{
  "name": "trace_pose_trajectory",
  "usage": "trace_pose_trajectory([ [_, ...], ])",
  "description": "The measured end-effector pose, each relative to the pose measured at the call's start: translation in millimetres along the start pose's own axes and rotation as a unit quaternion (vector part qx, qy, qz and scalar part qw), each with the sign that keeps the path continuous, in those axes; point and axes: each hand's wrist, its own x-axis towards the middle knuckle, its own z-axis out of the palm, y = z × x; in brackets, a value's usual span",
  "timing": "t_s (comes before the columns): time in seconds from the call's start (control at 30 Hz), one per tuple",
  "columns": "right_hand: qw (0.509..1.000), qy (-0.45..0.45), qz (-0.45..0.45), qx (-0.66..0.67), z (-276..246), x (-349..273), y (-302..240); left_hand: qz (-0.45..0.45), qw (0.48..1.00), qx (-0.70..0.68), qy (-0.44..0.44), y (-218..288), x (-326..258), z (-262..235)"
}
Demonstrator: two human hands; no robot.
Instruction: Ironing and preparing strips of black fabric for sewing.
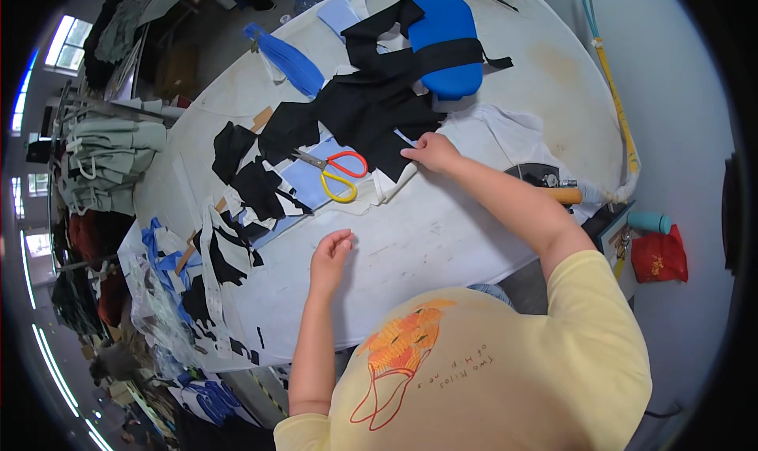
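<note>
My right hand [433,153] pinches the near edge of a black fabric piece [367,112] between thumb and fingers. A narrow pale strip [404,138] shows on the cloth beside the fingertips. Over the near part of the table, my left hand [330,260] is held with fingers loosely bent and nothing visible in it. Scissors [320,164] with one red and one yellow handle lie between the hands, on black and light-blue cloth. More black pieces [290,131] spread to the left. A black band crosses a blue rounded pad [446,33] beyond the fabric.
An iron [545,179] with a wooden handle stands at the table's right. White cloth [501,127] lies behind it. Scraps [225,250] heap along the left edge of the white-covered table [410,250]. A yellow-wrapped hose [616,104] runs down the right; garments [114,163] hang left.
</note>
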Motion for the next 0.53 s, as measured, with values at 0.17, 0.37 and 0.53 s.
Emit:
trace_pose_trajectory([
  [0.17, 0.969, 0.149, -0.199, 0.001, 16, -24, -21, -0.011, 0.999, -0.028, 0.026, -13, -23, -9],
  [0.37, 0.868, 0.281, -0.374, -0.168, -18, -52, -55, 0.023, 0.999, -0.029, -0.002, -2, -20, 4],
  [0.53, 0.861, 0.282, -0.408, -0.111, -34, -92, -82, -0.009, 0.99, -0.126, -0.067, 29, -5, 27],
])
